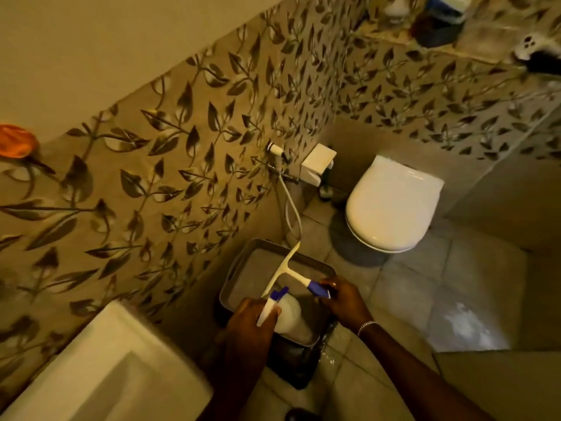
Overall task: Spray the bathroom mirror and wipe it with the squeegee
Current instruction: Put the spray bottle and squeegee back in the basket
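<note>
- Nearest you, at 7 o'clock: the white washbasin (pixel 100 369), its corner cutting into the lower left of the view.
- Your two forearms rise from 6 o'clock toward the centre; a light metal bracelet (pixel 365 326) sits on your right wrist.
- Your left hand (pixel 249 322) is wrapped round the neck of the spray bottle (pixel 283 314): white body, white trigger, blue nozzle cap at 12 o'clock of the fist. The bottle is tilted, its base toward 3 o'clock, low inside the grey bin (pixel 239 262).
- Your right hand (pixel 343 299) is curled round the blue grip of the squeegee (pixel 288 268). Its white handle runs from your fingers toward 10 o'clock and meets the pale blade bar, which lies across the bin from 7 to 1 o'clock.
- The bin stands on the tiled floor (pixel 409 287), close against the leaf-patterned wall (pixel 170 165) at its 9 o'clock. Whether the squeegee touches the bin rim, you cannot tell.
- A wet or glossy patch (pixel 467 323) shines on the floor at 3 o'clock of your hands.
- Farther, at 12 o'clock of the bin: a white hose (pixel 293 214) climbs the wall to a hand sprayer (pixel 274 148) in its holder, with a white box (pixel 317 164) mounted just beside it.
- At 1 o'clock: the white toilet (pixel 391 205), lid down, wall-hung.
- Farthest, at 2 o'clock: a ledge (pixel 473 47) with blurred dark and blue items.
- At 9 o'clock, an orange object (pixel 16 141) on the wall, too blurred to name.
</note>
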The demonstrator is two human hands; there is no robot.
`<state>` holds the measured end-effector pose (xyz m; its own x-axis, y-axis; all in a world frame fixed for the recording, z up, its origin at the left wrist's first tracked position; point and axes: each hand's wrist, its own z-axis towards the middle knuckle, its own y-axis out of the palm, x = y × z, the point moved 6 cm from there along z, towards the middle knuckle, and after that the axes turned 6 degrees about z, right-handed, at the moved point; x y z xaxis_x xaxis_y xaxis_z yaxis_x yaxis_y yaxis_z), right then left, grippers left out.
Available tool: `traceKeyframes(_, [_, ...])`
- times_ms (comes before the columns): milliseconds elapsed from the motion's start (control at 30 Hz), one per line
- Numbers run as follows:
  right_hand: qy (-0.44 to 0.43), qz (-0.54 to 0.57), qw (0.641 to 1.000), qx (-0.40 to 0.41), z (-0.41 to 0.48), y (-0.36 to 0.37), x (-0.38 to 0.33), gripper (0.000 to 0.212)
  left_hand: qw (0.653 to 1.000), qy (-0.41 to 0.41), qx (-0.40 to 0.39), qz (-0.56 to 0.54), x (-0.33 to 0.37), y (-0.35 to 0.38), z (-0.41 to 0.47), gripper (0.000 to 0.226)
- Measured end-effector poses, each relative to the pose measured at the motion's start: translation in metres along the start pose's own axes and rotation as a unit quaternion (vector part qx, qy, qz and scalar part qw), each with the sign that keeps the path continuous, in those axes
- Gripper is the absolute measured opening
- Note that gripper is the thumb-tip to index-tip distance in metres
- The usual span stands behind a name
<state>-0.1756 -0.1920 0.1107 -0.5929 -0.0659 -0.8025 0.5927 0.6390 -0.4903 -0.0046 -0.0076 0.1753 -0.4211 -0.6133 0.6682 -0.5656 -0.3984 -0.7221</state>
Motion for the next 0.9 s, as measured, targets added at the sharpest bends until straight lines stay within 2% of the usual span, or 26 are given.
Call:
traceKeyframes(167, [-0.007, -0.091, 0.995, -0.037, 0.043, 0.029, 0.028, 0.038, 0.999, -0.010, -0.034, 0.007, -0.015, 0.044, 0.030, 0.014])
traceKeyframes(367, [0.013, -0.144, 0.986, -0.083, 0.082, 0.054, 0.059, 0.044, 0.999, -0.019, -0.046, 0.022, -0.035, 0.076, 0.049, 0.026])
traceKeyframes(600, [0.020, -0.135, 0.988, -0.075, 0.102, 0.067, 0.077, 0.042, 0.996, -0.011, -0.077, 0.049, -0.044, 0.097, 0.056, 0.035])
traceKeyframes(767, [0.011, -0.111, 0.992, -0.060, 0.107, 0.071, 0.080, 0.040, 0.995, 0.009, -0.079, 0.067, -0.046, 0.111, 0.060, 0.030])
traceKeyframes(900, [0.007, -0.145, 0.988, -0.046, 0.106, 0.071, 0.079, 0.041, 0.993, 0.021, -0.072, 0.088, -0.041, 0.117, 0.065, 0.029])
